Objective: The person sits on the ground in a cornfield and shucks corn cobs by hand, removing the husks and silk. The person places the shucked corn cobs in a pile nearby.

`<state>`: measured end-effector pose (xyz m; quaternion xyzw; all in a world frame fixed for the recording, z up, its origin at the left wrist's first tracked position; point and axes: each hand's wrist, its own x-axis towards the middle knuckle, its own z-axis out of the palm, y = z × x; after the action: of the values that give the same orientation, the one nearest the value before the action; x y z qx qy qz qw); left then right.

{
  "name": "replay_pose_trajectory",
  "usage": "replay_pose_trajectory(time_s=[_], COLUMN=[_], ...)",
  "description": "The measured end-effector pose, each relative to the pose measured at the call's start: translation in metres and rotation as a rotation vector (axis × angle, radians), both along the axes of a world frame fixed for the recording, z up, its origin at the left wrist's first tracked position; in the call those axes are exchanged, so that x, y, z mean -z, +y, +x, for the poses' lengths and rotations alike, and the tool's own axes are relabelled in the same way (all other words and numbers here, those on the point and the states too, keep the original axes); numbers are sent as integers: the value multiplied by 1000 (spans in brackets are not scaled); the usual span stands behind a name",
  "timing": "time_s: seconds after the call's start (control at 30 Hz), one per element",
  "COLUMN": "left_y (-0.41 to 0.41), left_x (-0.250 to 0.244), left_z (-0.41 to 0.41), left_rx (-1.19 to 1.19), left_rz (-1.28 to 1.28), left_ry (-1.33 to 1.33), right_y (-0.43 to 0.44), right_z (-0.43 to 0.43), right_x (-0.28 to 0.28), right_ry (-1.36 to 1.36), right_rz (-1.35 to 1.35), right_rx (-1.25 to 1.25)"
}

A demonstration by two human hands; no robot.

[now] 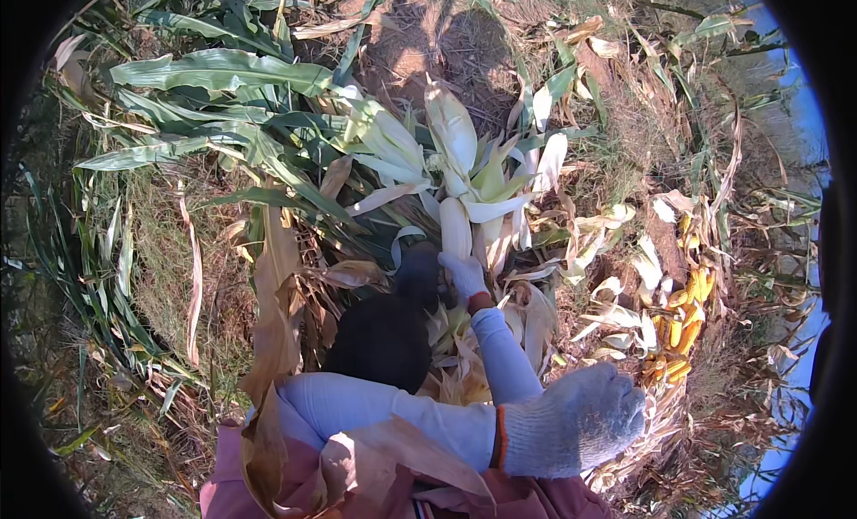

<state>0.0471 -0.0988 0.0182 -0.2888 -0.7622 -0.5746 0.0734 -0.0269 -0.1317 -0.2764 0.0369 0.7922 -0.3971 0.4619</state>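
Note:
My right hand (463,272), in a white knit glove with a red cuff, grips the lower end of a pale husk-covered corn ear (456,226). Just beyond it, another ear in pale green husk (451,124) points away from me, its outer husk leaves (499,194) spread apart. My left arm crosses in front of my body to the right. At its end is my left hand (569,422), in a whitish glove with an orange cuff. Its fingers are curled, and their inner side is hidden, so I cannot tell whether anything is inside.
Bare yellow corn ears (679,328) lie heaped at the right among dry husks (616,318). Green cornstalk leaves (221,70) spread at the upper left. A long dry leaf (274,305) rises across my left side. My dark-clad leg (381,341) is below the ears.

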Motion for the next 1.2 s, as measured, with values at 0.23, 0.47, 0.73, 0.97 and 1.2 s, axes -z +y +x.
replay_pose_trajectory(time_s=[0.23, 0.47, 0.73, 0.97, 1.2], left_y=[-19, -15, -37, -48, -58], left_x=[-12, -14, -22, -27, -11], left_z=[10, 5, 5, 2, -30], left_rx=[-177, -154, -66, -111, -535], left_rz=[-321, -197, -294, -306, -79], left_ry=[181, 151, 67, 97, 112], right_y=[-31, -75, -44, 13, 60], right_z=[-53, -62, -9, 26, -5], right_x=[-178, -242, -36, -80, -185], right_ry=[429, 753, 447, -28, -165], right_rz=[-316, -812, 139, -305, -416], right_rx=[151, 566, -274, 206, 863])
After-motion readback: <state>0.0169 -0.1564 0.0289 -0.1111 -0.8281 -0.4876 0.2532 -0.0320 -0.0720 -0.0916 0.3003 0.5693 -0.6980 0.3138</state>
